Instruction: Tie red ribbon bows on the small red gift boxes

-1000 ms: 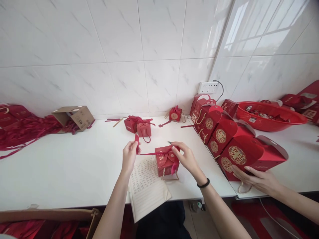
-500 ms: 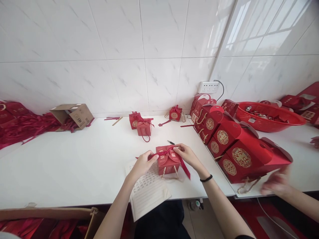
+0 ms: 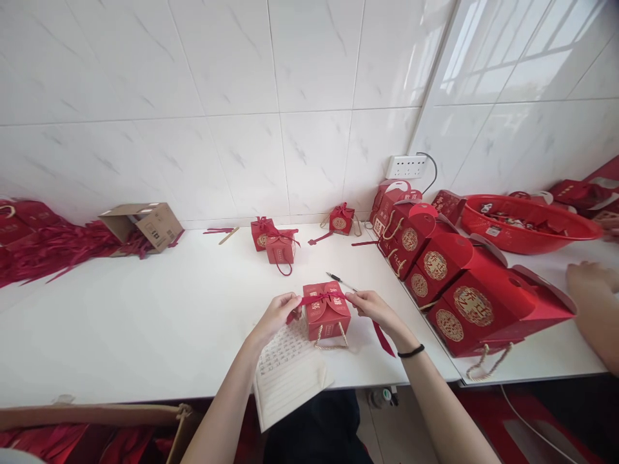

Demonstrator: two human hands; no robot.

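Observation:
A small red gift box (image 3: 327, 316) with gold characters and a rope handle sits on the white table, partly over a written notebook (image 3: 285, 386). Across its top runs a dark red ribbon (image 3: 323, 297), knotted in the middle. At the box's left side, my left hand (image 3: 282, 310) pinches one part of the ribbon. My right hand (image 3: 370, 305), closed at the right side, grips the other part, and a tail hangs below it. The ribbon is stretched between both hands. Behind the box lies a black pen (image 3: 334, 278).
Tied boxes (image 3: 280, 249) stand near the wall. Larger red boxes (image 3: 471, 306) line the right, beside a red basin (image 3: 527, 225). Another person's hand (image 3: 592, 277) is at far right. An open carton (image 3: 157, 227) and ribbon pile (image 3: 82, 248) lie left; a big carton (image 3: 91, 414) is below.
My hands have moved apart, pulling the ribbon out to both sides of the knot. The other person's hand has moved from the front large box toward the far right.

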